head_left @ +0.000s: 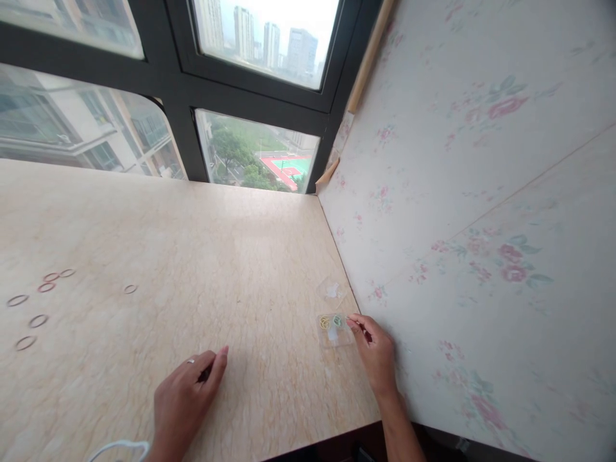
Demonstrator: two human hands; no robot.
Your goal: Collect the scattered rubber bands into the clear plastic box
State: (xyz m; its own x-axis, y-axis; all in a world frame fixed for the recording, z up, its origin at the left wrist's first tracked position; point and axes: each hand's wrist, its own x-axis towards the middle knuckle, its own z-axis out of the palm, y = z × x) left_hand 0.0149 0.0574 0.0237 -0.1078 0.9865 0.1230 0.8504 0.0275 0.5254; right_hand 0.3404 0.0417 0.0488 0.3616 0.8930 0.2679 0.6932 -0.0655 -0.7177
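Note:
My right hand [375,350] is at the right edge of the beige marble-look table [202,256], fingers pinched together at the rim of a small clear plastic box [334,330] that holds a yellow and a green ring. Whether the fingers grip a ring or the box edge is too small to tell. The box's clear lid [331,292] lies just behind it. My left hand [185,398] rests near the table's front edge, fingers curled around something small and dark that I cannot make out. Several loose thin rings [38,301] lie scattered at the far left.
A floral-patterned wall [471,224] runs along the table's right side. Dark-framed windows [260,96] stand behind the table. One ring [130,289] lies apart from the others. A white cord [120,447] loops at the bottom edge near my left wrist.

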